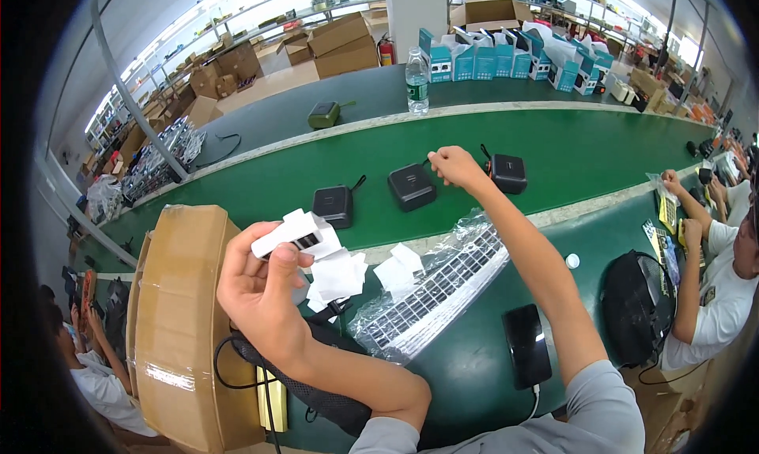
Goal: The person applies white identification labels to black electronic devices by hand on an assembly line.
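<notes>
My left hand (273,296) is closed on a small wad of white paper slips (294,234) with a black printed patch, thumb on top. My right hand (457,168) reaches over the green belt, its fingers pinched at the wrist strap of a black square zip case (412,187). That case lies on the belt between two similar ones: a black case (333,207) on the left and another black case (507,173) on the right, partly behind my right wrist. Loose white slips (336,276) lie on the table below my left hand.
A cardboard box (186,327) stands at my left. Clear-wrapped sheets of white labels (443,292), a phone (527,347) on a cable and a black bag (639,308) lie on the table. Beyond the belt are a water bottle (417,82) and teal boxes (498,57). Co-workers sit both sides.
</notes>
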The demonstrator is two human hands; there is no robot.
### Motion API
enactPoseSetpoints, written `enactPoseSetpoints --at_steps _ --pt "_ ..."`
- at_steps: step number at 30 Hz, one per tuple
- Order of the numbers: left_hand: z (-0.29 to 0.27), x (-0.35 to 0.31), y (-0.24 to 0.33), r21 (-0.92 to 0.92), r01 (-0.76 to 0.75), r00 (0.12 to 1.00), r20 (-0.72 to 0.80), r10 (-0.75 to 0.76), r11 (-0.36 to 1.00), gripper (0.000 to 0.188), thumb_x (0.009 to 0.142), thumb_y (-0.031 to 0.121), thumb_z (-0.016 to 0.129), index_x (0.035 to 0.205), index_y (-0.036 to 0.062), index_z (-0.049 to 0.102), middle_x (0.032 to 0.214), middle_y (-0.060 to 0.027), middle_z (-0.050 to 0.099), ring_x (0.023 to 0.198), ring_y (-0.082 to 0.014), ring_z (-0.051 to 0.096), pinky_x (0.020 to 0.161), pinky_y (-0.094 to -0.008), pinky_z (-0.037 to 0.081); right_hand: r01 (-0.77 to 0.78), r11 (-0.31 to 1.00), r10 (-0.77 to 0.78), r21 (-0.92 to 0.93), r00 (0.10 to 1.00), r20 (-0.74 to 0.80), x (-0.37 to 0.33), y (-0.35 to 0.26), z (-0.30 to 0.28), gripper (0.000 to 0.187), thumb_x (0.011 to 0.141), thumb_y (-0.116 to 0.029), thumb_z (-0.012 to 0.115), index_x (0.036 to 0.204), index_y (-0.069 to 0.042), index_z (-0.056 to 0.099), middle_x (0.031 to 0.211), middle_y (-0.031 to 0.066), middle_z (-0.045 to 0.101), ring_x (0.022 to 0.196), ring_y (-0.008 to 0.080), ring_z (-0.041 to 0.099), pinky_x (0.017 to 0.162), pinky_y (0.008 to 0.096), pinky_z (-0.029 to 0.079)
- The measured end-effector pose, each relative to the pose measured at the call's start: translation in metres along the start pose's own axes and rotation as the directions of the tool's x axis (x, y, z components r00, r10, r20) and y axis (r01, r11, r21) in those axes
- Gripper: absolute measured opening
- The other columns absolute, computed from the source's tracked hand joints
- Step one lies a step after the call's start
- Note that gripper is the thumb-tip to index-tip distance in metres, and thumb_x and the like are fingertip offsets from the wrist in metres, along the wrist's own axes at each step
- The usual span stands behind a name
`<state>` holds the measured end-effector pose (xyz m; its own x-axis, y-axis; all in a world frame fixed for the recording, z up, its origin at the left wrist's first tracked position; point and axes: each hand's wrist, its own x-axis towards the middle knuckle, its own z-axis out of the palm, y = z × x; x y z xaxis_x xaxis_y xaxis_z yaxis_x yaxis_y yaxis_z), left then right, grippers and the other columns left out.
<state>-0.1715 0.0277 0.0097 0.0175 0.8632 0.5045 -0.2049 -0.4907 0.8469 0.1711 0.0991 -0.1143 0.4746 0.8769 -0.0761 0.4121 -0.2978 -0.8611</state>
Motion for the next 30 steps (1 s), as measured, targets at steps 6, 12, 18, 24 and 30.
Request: enactPoseSetpoints --at_steps 6,12,18,24,30 --pt "0.038 0.014 -0.023 0.094 0.021 0.966 0.256 -0.045 0.995 0.019 0.08 -0.004 0.069 0.098 -0.0037 0.064 0.081 -0.0057 0.069 0.07 -0.0108 0.064 0.063 -0.0217 0.05 0.363 0.891 -0.388 0.273 0.921 0.041 -0.101 -0.043 -0.031 0.019 0.087 -0.015 0.064 0.096 0.001 0.063 0.082 0.0066 0.063 0.066 0.0116 0.059 0.059 0.025 0.046" --pt "0.097 0.005 -0.046 0.088 0.01 0.868 0.494 -0.052 0.996 0.014 0.08 0.001 0.072 0.09 -0.0058 0.065 0.076 -0.009 0.071 0.066 -0.0107 0.066 0.059 -0.0221 0.051 0.792 0.606 -0.778 0.077 0.61 -0.151 -0.163 -0.062 -0.055 0.045 0.075 -0.009 0.074 0.117 -0.006 0.061 0.101 0.0068 0.058 0.082 0.0148 0.06 0.065 0.0272 0.048" --pt "0.125 -0.009 -0.043 0.09 0.056 0.91 0.405 -0.088 0.994 0.029 0.087 0.022 0.072 0.086 -0.0065 0.065 0.069 -0.0092 0.068 0.059 -0.0105 0.064 0.053 -0.0219 0.05 0.844 0.528 -0.811 0.096 0.534 -0.238 -0.16 -0.055 -0.054 0.031 0.076 -0.007 0.074 0.106 -0.001 0.065 0.089 0.009 0.062 0.075 0.016 0.06 0.064 0.0271 0.047" --pt "0.124 -0.004 -0.054 0.133 -0.064 0.88 0.476 -0.007 0.989 0.036 0.087 0.031 0.072 0.091 -0.0044 0.065 0.07 -0.0019 0.062 0.06 -0.0072 0.055 0.055 -0.0212 0.045 0.791 0.52 -0.759 0.323 0.601 -0.249 -0.156 -0.051 -0.059 0.014 0.09 -0.007 0.057 0.099 0.003 0.063 0.087 0.0067 0.06 0.072 0.009 0.054 0.062 0.0235 0.044" --pt "0.147 -0.017 -0.047 -0.148 -0.067 0.899 0.42 0.124 0.987 0.044 0.083 0.035 0.076 0.097 -0.005 0.064 0.082 0.0002 0.062 0.069 -0.0052 0.054 0.06 -0.0196 0.044 0.489 0.551 -0.586 0.676 0.804 -0.104 -0.152 -0.048 -0.055 0.016 0.097 -0.01 0.049 0.098 0.001 0.06 0.083 -0.004 0.054 0.07 0.0009 0.044 0.059 0.0193 0.037"
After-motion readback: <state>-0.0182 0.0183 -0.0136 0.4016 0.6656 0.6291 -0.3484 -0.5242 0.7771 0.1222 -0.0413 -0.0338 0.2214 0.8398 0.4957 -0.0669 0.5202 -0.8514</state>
